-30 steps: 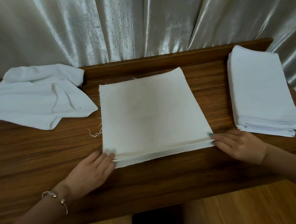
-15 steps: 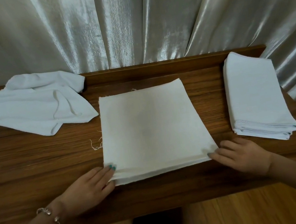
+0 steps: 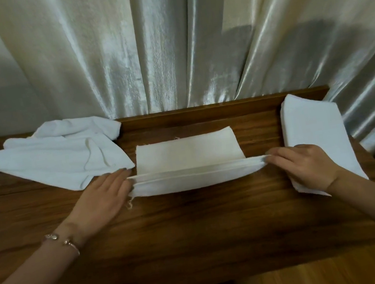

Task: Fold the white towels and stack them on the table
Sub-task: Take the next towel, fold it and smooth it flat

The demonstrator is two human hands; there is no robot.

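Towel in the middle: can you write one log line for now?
towel: near edge lifted | left hand: pinching corner | right hand: pinching corner | stack: right

towels, hands, table — the count

one half-folded towel [image 3: 188, 152], one stack of folded towels [image 3: 315, 131] — its layers can't be counted — one crumpled heap [image 3: 56, 157], two hands, left [image 3: 102, 199] and right [image 3: 306, 167], one bracelet [image 3: 61, 240], one table [image 3: 196, 233].

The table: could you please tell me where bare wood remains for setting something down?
The table shows a broad bare strip along its near edge, plus a narrow band behind the towel being folded. Crowded: loose towels far left, folded stack right.
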